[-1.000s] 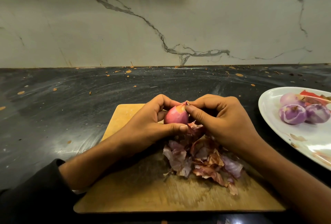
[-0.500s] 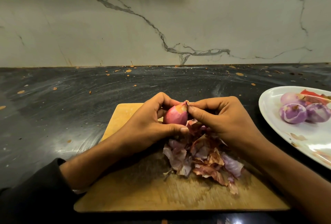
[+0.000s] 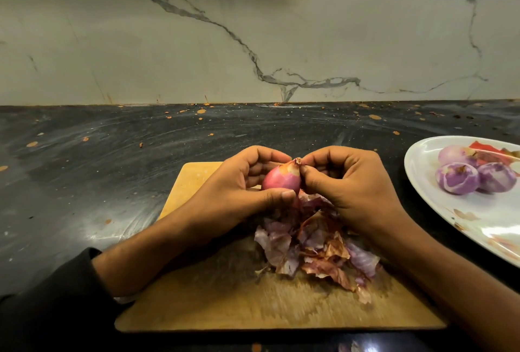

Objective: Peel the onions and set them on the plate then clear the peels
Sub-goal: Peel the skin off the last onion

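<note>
Head view, looking down at your two hands over the wooden cutting board (image 3: 197, 303). Your left hand (image 3: 239, 196) cups a red onion (image 3: 281, 180) at the frame's centre, fingers curled behind it, thumb pressed along its lower front. Your right hand (image 3: 351, 188) sits at 3 o'clock of the onion, touching it; thumb and forefinger pinch the dry papery tip at the onion's 1 o'clock, the other fingers curled in toward the palm. The onion is lifted clear of the board, tip tilted up and to the right, with most of its reddish skin on and a paler orange patch near the tip.

Directly at 6 o'clock of the onion, a loose pile of peels (image 3: 318, 250) lies on the board, purple and brown scraps overlapping, partly under your right wrist. The board rests on a dark countertop (image 3: 84, 168) dotted with orange specks.

At 3 o'clock of the frame, well apart from your hands, a white plate (image 3: 422, 196) holds three peeled onions (image 3: 457, 178), purple-white, touching one another, beside a red printed patch on the plate. A few peel flecks lie on the plate's lower part. A marble-veined wall (image 3: 253, 28) fills 12 o'clock. A dark sleeve (image 3: 50, 309) covers your left forearm at 8 o'clock.
</note>
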Motion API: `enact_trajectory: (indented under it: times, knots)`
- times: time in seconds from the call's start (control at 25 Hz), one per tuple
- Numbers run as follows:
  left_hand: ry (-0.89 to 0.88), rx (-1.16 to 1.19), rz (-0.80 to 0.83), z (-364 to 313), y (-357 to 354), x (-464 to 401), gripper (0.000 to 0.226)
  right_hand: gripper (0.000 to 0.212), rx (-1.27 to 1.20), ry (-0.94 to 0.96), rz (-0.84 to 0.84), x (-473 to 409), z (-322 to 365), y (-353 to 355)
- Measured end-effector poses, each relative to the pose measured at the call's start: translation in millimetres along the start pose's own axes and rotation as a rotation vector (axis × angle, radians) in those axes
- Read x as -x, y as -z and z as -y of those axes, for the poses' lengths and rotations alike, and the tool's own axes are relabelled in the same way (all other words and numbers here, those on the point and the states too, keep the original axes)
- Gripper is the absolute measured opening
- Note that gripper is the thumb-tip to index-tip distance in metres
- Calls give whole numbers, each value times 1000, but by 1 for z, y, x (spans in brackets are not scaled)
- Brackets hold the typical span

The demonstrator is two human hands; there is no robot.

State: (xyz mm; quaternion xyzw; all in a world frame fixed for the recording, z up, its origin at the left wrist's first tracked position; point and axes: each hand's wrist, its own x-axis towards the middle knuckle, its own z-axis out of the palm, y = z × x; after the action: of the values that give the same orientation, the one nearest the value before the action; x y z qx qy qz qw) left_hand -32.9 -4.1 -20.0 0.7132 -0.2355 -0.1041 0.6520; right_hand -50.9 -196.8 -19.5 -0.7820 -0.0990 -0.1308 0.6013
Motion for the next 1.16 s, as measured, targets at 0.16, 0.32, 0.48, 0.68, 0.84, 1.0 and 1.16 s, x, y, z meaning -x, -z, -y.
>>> enact_trajectory:
  times: [0.16, 0.32, 0.48, 0.68, 0.84, 1.0, 1.16]
  knots:
    - [32, 89, 22, 1, 0, 0, 42, 9, -60, -27, -32, -1, 1, 0]
    - [47, 79, 56, 6, -2, 0, 29, 9, -42, -23, -9, 1, 3, 0]
    - [83, 43, 41, 8, 0, -1, 32, 11, -67, -7, 70, 3, 6, -1]
    - [78, -39, 118, 4, 0, 1, 52, 15, -9, 14, 128, 3, 7, -3]
    - [63, 0, 98, 3, 0, -1, 55, 8, -30, 46, 81, 0, 4, -1]
    - [76, 139, 21, 2, 1, -1, 51, 14, -86, 24, 34, 0, 4, -1]
    - [98, 239, 74, 4, -2, 1, 35, 7, -133, 19, 9, 0, 2, 0]
